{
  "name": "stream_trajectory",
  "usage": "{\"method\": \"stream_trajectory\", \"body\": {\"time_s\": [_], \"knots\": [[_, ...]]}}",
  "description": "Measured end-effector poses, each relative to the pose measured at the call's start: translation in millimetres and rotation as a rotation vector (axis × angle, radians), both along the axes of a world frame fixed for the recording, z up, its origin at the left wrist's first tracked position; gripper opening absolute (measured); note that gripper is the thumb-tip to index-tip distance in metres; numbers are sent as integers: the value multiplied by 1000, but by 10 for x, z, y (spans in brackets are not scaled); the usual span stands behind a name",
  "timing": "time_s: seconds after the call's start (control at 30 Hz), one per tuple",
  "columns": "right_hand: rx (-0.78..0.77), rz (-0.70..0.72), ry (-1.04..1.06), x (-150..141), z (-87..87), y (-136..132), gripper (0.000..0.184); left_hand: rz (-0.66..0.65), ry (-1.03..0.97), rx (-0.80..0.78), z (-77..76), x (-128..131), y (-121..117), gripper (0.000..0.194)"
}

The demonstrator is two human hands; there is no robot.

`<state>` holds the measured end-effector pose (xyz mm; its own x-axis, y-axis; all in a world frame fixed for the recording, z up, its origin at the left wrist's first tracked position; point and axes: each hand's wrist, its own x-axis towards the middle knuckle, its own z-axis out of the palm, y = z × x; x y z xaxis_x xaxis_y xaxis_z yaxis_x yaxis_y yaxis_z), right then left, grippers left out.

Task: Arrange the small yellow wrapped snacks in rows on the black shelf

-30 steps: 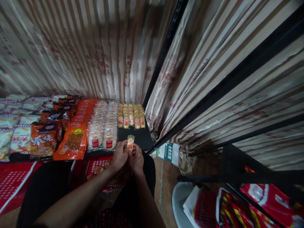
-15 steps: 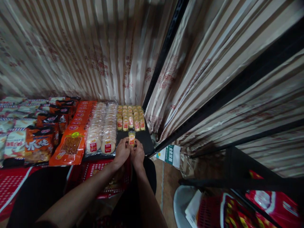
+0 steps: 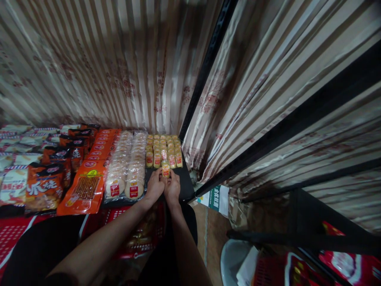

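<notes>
Between the fingertips of both hands is a small yellow snack packet (image 3: 165,171) with a red and white label. My left hand (image 3: 155,186) pinches its left side, and my right hand (image 3: 172,187) grips the right side. Just beyond it, rows of matching yellow snack packets (image 3: 172,161) stand on the black shelf (image 3: 186,183). The held packet is close to the front row; whether it touches cannot be made out. To the left of my hands lie two rows of round rice crackers (image 3: 133,190) in clear wrap.
Left of the crackers are orange stick-snack bags (image 3: 85,190), then orange-black bags (image 3: 44,186) and white bags (image 3: 13,184). A red basket (image 3: 143,248) sits below the shelf edge. Black metal posts (image 3: 205,75) and striped curtains (image 3: 143,71) stand behind. A pale basin (image 3: 232,258) is at lower right.
Both hands have moved the yellow snack packet slightly forward, closer to the front row. The view has shifted a little.
</notes>
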<state>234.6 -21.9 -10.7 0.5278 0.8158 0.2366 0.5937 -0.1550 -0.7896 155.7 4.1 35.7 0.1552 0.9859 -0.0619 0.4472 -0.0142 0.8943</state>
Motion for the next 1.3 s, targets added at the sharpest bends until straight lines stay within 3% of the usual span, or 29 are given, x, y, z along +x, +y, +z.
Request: {"method": "stream_trajectory", "body": {"time_s": [0.43,0.6,1.3], "knots": [[33,-6,36,48,-51,215,51,21,17,22,-6,100,176,44],[42,-4,71,35,-53,258,46,27,27,33,-11,105,219,44],[61,6,-5,24,-74,255,36,-24,71,29,-8,101,252,43]]}}
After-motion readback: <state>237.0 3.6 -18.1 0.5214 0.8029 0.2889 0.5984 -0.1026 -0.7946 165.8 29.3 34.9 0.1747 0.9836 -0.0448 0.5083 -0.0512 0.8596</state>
